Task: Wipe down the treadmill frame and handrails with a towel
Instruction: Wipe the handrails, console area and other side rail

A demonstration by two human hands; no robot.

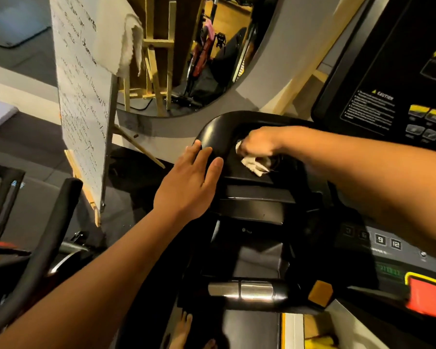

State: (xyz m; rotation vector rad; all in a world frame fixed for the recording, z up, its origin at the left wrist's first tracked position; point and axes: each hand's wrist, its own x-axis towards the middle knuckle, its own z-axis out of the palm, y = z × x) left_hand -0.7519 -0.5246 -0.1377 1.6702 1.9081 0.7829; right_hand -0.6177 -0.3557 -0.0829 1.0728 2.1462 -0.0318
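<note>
Your towel (254, 165) is pale, soft cloth, crumpled against the glossy, smooth black plastic of the treadmill's handrail (212, 131). Lower down, the grip sensor (241, 289) shines as polished metal; the easel (159, 59) is bare wood.

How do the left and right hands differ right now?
The left hand lies flat, fingers straight, on the black handrail; the right hand is curled into a fist. The left hand holds nothing; the right hand grips the white towel. The left hand sits on the rail's outer curve; the right hand is inside the bend. Both are bare.
</note>
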